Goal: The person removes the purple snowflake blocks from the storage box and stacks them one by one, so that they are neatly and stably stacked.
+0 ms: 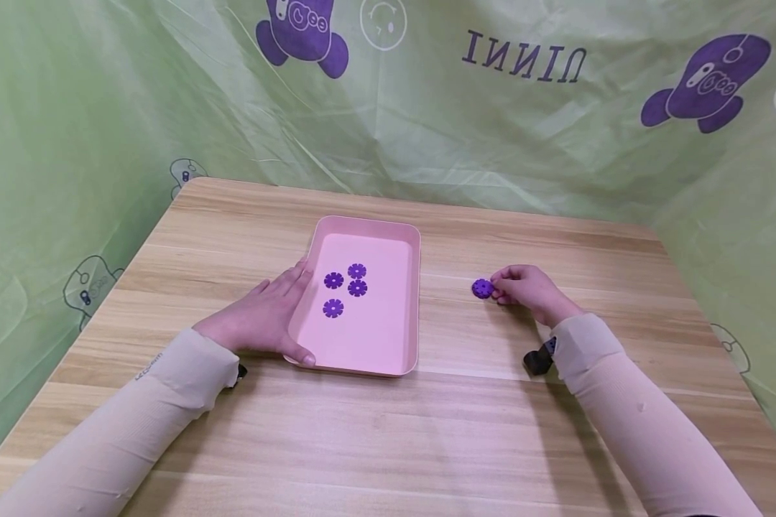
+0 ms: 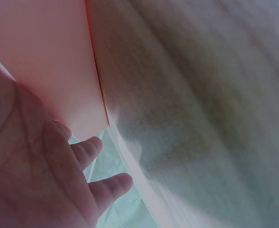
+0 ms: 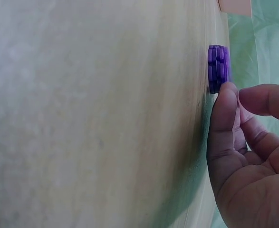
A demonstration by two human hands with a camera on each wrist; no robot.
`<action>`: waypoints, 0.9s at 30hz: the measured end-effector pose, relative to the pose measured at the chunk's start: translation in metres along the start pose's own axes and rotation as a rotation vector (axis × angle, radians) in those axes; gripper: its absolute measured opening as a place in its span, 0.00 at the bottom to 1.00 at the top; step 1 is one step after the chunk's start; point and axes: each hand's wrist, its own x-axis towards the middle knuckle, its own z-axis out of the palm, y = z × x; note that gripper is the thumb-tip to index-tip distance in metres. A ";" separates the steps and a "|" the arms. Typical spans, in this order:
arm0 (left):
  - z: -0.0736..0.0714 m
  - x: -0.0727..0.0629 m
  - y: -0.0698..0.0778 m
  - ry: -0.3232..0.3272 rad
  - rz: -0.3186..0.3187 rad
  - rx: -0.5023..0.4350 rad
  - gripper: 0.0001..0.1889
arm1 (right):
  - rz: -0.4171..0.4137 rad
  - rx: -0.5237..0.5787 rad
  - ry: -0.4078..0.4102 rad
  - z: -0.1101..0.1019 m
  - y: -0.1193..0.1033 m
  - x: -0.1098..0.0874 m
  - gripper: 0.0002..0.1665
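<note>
A pink tray (image 1: 362,352) lies on the table, with several notched purple discs (image 1: 333,309) flat inside it. My left hand (image 1: 265,309) rests along the tray's left side, fingers spread against the wall and thumb over the near corner. In the left wrist view, its extended fingers (image 2: 111,190) show beside the pink wall (image 2: 68,57). To the right of the tray is a small stack of purple discs (image 3: 215,71) on the table. At its right edge, thumb and fingertips of my right hand (image 1: 530,291) pinch the top purple disc (image 1: 483,287).
The wooden table (image 1: 491,445) reaches back to a green printed cloth (image 1: 427,129) that hangs behind it and at both sides. A black wrist device (image 1: 539,361) hangs beneath the right cuff.
</note>
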 end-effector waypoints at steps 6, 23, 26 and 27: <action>0.000 -0.001 0.000 0.003 0.004 -0.005 0.81 | -0.006 -0.012 0.008 -0.001 -0.001 0.000 0.16; 0.000 -0.002 0.000 0.017 0.011 0.014 0.81 | -0.080 -0.075 0.011 0.004 -0.021 -0.003 0.19; 0.000 -0.002 0.001 0.018 0.007 0.016 0.81 | -0.110 -0.078 -0.003 0.012 -0.028 -0.003 0.19; 0.000 -0.002 0.001 0.017 0.006 0.016 0.81 | -0.115 -0.079 -0.011 0.015 -0.031 -0.002 0.19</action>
